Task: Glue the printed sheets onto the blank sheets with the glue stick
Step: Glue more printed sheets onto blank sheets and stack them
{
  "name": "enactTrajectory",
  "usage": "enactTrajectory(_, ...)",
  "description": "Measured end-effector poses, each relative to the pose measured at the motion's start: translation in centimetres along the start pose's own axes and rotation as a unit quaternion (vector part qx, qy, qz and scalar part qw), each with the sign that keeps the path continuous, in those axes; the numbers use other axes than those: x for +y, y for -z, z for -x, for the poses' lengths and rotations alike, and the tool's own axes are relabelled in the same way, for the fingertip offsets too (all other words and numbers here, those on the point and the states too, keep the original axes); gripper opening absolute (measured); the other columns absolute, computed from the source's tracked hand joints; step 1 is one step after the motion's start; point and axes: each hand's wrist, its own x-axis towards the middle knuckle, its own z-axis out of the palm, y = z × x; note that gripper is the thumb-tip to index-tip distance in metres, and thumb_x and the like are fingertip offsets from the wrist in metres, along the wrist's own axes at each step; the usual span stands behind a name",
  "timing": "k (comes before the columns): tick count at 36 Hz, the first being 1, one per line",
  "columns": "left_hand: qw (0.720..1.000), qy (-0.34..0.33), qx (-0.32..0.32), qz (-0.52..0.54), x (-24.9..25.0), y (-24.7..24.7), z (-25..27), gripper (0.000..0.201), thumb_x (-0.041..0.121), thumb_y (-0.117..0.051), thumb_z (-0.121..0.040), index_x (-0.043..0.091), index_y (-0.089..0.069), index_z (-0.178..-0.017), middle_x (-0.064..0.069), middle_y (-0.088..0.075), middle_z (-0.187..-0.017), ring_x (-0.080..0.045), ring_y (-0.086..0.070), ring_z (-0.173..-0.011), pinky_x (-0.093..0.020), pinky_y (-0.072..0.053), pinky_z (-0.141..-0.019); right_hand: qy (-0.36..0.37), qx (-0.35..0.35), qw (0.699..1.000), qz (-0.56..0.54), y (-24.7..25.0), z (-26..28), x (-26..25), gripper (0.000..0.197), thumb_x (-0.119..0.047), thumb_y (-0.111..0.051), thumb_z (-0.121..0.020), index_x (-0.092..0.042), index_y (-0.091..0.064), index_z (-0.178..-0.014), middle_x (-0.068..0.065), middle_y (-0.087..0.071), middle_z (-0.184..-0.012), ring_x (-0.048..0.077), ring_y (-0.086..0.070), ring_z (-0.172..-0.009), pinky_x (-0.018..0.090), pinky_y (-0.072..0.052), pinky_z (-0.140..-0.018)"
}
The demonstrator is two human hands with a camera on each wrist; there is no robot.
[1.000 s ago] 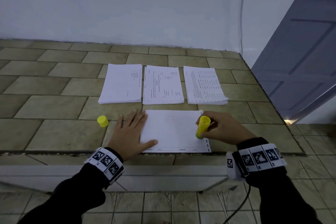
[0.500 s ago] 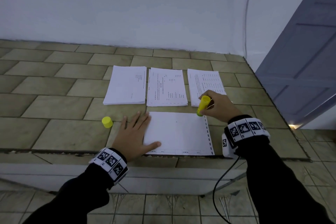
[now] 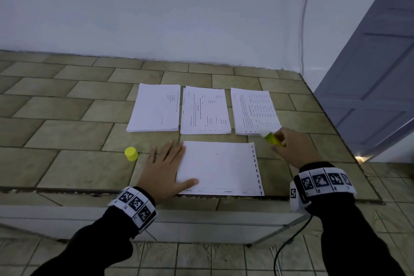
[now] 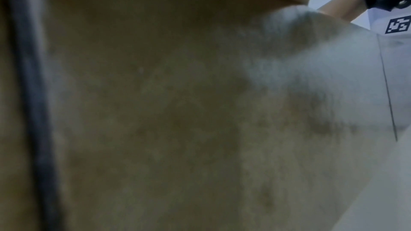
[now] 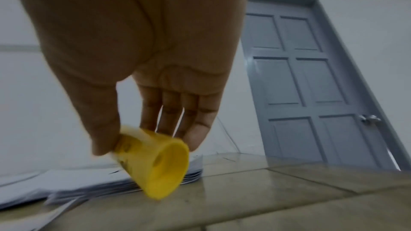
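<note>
Yellow glue stick (image 3: 272, 138) in right hand (image 3: 295, 148), tilted.

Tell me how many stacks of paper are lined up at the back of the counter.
3. The left stack, the middle stack and the right stack lie side by side, beyond the single sheet at the front edge.

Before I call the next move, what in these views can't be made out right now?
- Glue on the blank sheet: head view, any film too faint to see.
- Glue stick tip: head view, motion-blurred; in the right wrist view only its base shows.
- Left hand on the paper: left wrist view is a dark close-up blur.
- Text on the printed stacks: head view, too small to read.
</note>
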Motion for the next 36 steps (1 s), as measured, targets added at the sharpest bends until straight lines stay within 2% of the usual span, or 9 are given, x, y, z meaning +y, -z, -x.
enactTrajectory(6, 1.0, -0.001, -0.009, -0.002, -0.1, 0.0, 0.0, 0.123, 0.095, 0.015, -0.062, 0.018, -0.001, -0.157, 0.008, 0.011, -0.162, -0.016, 0.011, -0.15, -0.053, 0.007, -0.12, -0.124, 0.071, 0.981, -0.135, 0.3, -1.2, 1.2, 0.039, -0.018, -0.072, -0.084, -0.003, -0.05, -0.112, 0.009, -0.055, -0.1, 0.022, -0.052, -0.087, 0.031, -0.038, -0.071)
enactTrajectory(14, 1.0, -0.001, -0.014, -0.005, 0.0, 0.0, 0.0, 0.122, 0.094, 0.015, -0.063, 0.019, 0.001, -0.157, 0.009, 0.015, -0.161, -0.015, 0.012, -0.15, -0.052, 0.008, -0.12, -0.19, 0.063, 0.966, -0.162, -0.1, -2.2, 1.8, 0.04, -0.019, -0.07, -0.086, -0.001, -0.048, -0.114, 0.013, -0.053, -0.098, 0.023, -0.047, -0.083, 0.03, -0.03, -0.056)
enactTrajectory(18, 1.0, 0.0, -0.022, -0.006, 0.1, 0.2, 0.0, 0.124, 0.094, 0.019, -0.059, 0.019, 0.004, -0.156, 0.009, 0.019, -0.159, -0.015, 0.014, -0.15, -0.052, 0.008, -0.119, -0.207, 0.064, 0.956, -0.196, -0.2, -2.1, 2.1, 0.043, -0.02, -0.071, -0.085, -0.001, -0.048, -0.117, 0.013, -0.054, -0.099, 0.021, -0.049, -0.083, 0.03, -0.036, -0.068)
enactTrajectory(20, 1.0, 0.001, -0.024, -0.007, 0.1, 0.2, 0.0, 0.124, 0.094, 0.019, -0.059, 0.019, 0.004, -0.156, 0.009, 0.019, -0.159, -0.016, 0.014, -0.15, -0.052, 0.008, -0.119, -0.222, 0.041, 0.958, -0.179, -0.3, -1.7, 1.9, 0.029, -0.028, -0.071, -0.085, -0.005, -0.055, -0.093, 0.006, -0.052, -0.078, 0.016, -0.047, -0.066, 0.027, -0.034, -0.058)
enactTrajectory(22, 1.0, 0.0, -0.027, -0.006, 0.1, 0.2, 0.0, 0.124, 0.094, 0.019, -0.059, 0.019, 0.005, -0.156, 0.008, 0.019, -0.16, -0.015, 0.015, -0.149, -0.052, 0.008, -0.119, -0.222, -0.009, 0.962, -0.16, -0.6, -1.1, 1.7, 0.034, -0.035, -0.068, -0.088, -0.014, -0.048, -0.069, 0.006, -0.051, -0.065, 0.014, -0.045, -0.056, 0.024, -0.034, -0.052)
enactTrajectory(24, 1.0, 0.0, -0.027, -0.004, 0.1, 0.2, 0.0, 0.124, 0.094, 0.019, -0.059, 0.019, 0.006, -0.156, 0.008, 0.02, -0.159, -0.015, 0.016, -0.149, -0.051, 0.009, -0.119, -0.236, -0.06, 0.957, -0.157, -1.0, -0.5, 1.0, 0.035, -0.038, -0.066, -0.088, -0.013, -0.05, -0.069, 0.008, -0.059, -0.067, 0.017, -0.053, -0.055, 0.026, -0.04, -0.052)
enactTrajectory(29, 1.0, 0.002, -0.029, -0.005, 0.1, 0.3, 0.0, 0.125, 0.095, 0.018, -0.058, 0.019, 0.005, -0.156, 0.009, 0.021, -0.158, -0.015, 0.016, -0.149, -0.052, 0.008, -0.12, -0.165, -0.141, 0.97, -0.111, -1.3, -0.6, -2.6, 0.033, -0.033, -0.06, -0.092, -0.006, -0.058, -0.074, 0.006, -0.063, -0.065, 0.012, -0.051, -0.046, 0.021, -0.038, -0.045)
enactTrajectory(32, 1.0, 0.002, -0.031, -0.005, 0.2, 0.4, 0.0, 0.127, 0.097, 0.015, -0.057, 0.018, 0.004, -0.157, 0.008, 0.018, -0.16, -0.016, 0.015, -0.149, -0.052, 0.008, -0.12, -0.091, -0.077, 0.986, -0.115, -1.4, -1.7, -4.7, 0.024, -0.022, -0.062, -0.09, -0.004, -0.063, -0.075, 0.008, -0.067, -0.072, 0.014, -0.056, -0.057, 0.025, -0.049, -0.057)
enactTrajectory(36, 0.999, 0.0, -0.036, -0.006, 0.2, 0.3, 0.0, 0.13, 0.1, 0.011, -0.056, 0.018, 0.006, -0.156, 0.006, 0.019, -0.161, -0.016, 0.016, -0.149, -0.052, 0.009, -0.119, -0.056, 0.035, 0.994, -0.091, -1.8, -3.9, -6.0, 0.008, -0.017, -0.061, -0.09, -0.009, -0.059, -0.09, 0.006, -0.064, -0.092, 0.018, -0.057, -0.081, 0.025, -0.042, -0.069)
